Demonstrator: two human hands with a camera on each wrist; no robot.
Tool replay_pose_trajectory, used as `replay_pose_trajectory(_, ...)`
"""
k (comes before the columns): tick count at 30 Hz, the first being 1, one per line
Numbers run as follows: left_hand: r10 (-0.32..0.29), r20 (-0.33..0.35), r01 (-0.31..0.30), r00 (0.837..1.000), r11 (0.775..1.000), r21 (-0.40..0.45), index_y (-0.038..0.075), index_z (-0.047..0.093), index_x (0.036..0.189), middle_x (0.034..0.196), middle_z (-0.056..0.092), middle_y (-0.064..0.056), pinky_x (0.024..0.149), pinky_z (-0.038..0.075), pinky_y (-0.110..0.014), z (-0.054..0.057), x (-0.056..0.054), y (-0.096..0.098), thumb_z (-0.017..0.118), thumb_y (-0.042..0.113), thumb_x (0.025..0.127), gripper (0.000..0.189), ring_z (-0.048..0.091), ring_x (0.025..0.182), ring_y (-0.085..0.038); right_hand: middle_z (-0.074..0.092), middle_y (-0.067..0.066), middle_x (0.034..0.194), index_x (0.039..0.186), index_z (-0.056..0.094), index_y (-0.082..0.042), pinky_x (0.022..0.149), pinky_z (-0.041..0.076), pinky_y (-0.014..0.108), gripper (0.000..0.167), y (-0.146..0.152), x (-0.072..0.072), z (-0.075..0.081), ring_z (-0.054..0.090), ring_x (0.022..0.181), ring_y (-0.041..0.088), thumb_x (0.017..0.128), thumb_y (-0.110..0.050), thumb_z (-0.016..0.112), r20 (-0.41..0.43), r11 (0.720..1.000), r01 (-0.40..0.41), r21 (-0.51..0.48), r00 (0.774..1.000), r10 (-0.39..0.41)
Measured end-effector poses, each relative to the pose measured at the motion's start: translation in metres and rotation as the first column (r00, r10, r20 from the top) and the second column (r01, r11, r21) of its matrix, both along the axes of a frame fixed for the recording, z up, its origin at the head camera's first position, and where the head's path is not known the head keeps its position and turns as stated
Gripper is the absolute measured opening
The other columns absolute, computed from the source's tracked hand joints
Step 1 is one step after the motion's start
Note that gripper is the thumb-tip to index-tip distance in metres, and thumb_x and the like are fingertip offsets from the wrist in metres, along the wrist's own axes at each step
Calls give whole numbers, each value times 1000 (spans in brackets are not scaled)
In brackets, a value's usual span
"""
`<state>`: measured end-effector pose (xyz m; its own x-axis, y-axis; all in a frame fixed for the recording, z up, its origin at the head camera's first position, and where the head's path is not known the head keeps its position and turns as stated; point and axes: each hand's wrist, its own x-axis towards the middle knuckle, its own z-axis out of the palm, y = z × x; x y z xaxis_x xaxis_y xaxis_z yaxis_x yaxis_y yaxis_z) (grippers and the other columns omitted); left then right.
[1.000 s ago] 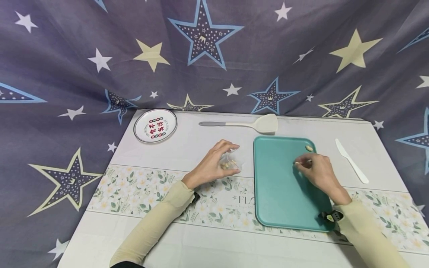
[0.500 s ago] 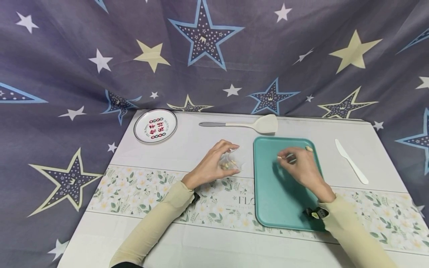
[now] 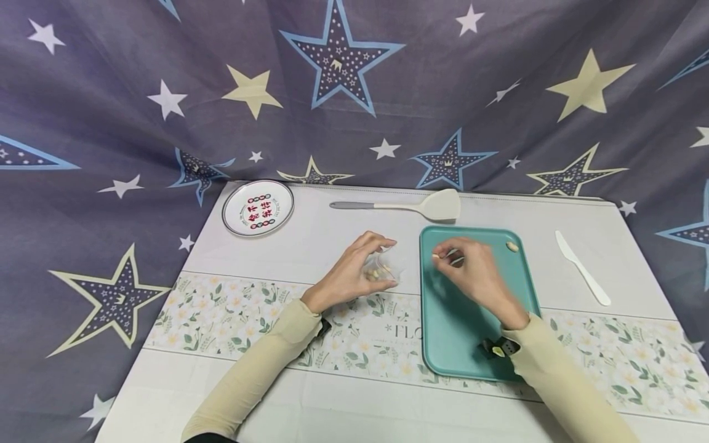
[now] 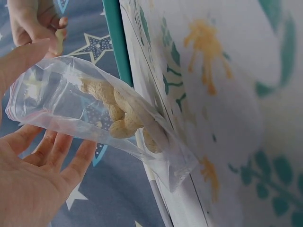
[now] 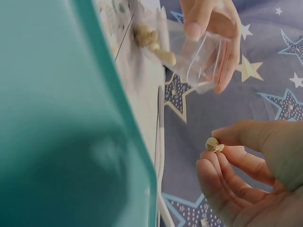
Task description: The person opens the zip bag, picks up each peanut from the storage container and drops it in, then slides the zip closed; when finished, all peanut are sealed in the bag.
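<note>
My left hand (image 3: 351, 267) holds a clear zip bag (image 4: 52, 106) upright, thumb on one side of its mouth and fingers on the other. Several unshelled peanuts (image 4: 125, 113) lie at the bottom of the bag, which stands just left of the green tray. Between thumb and fingertips, my right hand (image 3: 471, 271) pinches a single peanut (image 5: 214, 144) over the tray's left part, a short way from the bag's mouth. Another peanut (image 3: 512, 246) lies in the far right corner of the green tray (image 3: 448, 332).
Behind the hands lies a white spatula (image 3: 440, 205) with a grey handle. A round white plate (image 3: 232, 212) with red lettering sits at the back left. Right of the tray is a white plastic knife (image 3: 581, 269). A starry curtain (image 3: 332, 135) hangs behind the table.
My right hand has moved left across the tray toward the bag, carrying the pinched peanut. The left hand and the bag have stayed in place.
</note>
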<state>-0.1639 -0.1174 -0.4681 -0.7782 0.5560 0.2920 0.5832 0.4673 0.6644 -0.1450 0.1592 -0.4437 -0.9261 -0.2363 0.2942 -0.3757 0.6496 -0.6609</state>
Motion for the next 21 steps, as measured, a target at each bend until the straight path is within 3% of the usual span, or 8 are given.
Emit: replay_pose_trajectory(21,-3,-21,3,1000,1000,-3,10,56,146,138,57,-2,109,52,-38,-1,1,0,90,33,82,76,58,123,-19,74,5,93,100,79,-12,69,63,28,6,-59,-1,3,71,78,15,95,-13,76,34,982,-165,-95,985,168)
